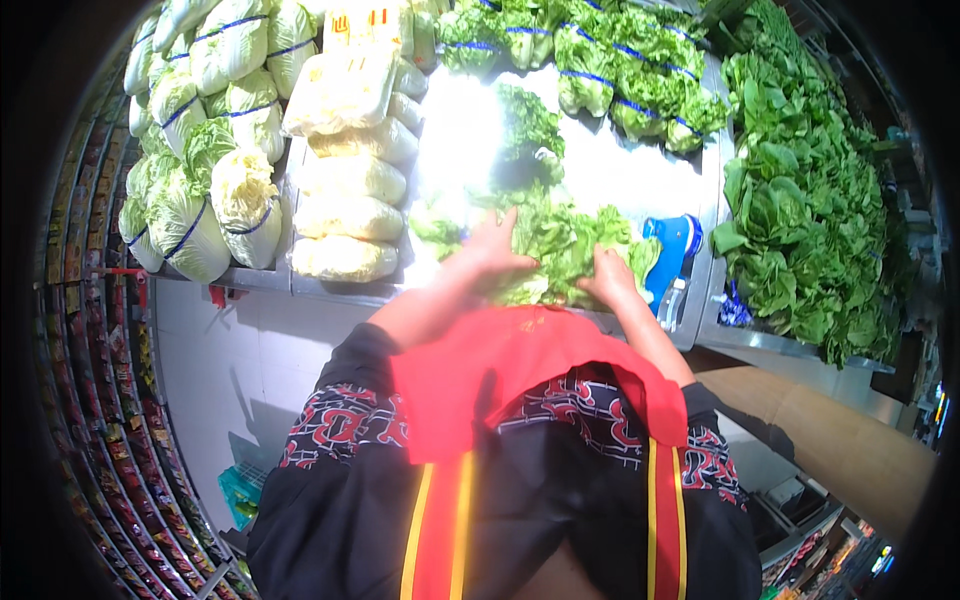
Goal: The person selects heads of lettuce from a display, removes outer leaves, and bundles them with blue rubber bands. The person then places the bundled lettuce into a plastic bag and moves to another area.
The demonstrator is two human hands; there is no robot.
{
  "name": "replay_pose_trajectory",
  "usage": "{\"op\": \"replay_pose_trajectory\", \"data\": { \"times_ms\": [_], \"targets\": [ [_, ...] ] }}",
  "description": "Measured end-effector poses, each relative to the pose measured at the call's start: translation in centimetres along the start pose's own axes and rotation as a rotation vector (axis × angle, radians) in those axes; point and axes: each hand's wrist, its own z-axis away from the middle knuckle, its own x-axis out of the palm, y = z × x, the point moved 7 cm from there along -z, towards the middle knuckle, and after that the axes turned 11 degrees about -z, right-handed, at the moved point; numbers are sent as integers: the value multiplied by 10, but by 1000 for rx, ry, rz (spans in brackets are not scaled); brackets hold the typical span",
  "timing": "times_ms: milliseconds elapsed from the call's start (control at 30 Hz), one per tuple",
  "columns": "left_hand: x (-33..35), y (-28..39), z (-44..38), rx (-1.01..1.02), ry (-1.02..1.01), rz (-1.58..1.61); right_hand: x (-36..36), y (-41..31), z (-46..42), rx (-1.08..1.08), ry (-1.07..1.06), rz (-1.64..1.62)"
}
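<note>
Loose green leaf lettuce [555,232] lies at the front of the metal display counter, between my two hands. My left hand [487,247] presses on its left side, with thumb and a finger spread against the leaves. Strong glare washes out part of that hand. On the other side, my right hand [611,276] grips the lettuce near the counter's front edge, its fingertips partly hidden by leaves. Just right of this hand are a blue tape dispenser-like object [667,255] and a small clear object [675,296].
Napa cabbages [180,217] with blue bands are stacked at left, beside plastic-wrapped pale produce [349,217]. Banded lettuce heads [589,82] line the back. Loose leafy greens [802,210] fill the right section. Packed shelves [105,360] stand far left; a teal basket [241,495] is low left.
</note>
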Motion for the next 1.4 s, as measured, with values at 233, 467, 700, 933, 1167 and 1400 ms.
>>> {"op": "replay_pose_trajectory", "data": {
  "times_ms": [233,467,700,933,1167,1400],
  "targets": [
    [-90,1,30,66,-138,-51,-73,-39,-19,-77,224,14],
    [-90,-29,-21,-28,65,1127,-51,-54,-93,-227,256,-304],
    [-78,-81,-91,-200,388,131,-29,-73,-154,-149,138,-368],
    [-119,-60,-117,143,321,571,-28,-72,-216,-141,147,-759],
    [-150,-21,-131,133,635,880,-61,-61,-268,52,30,-1524],
    [-132,-29,-176,-139,624,630,-59,-50,-244,219,220,-1417]
  ]
}}
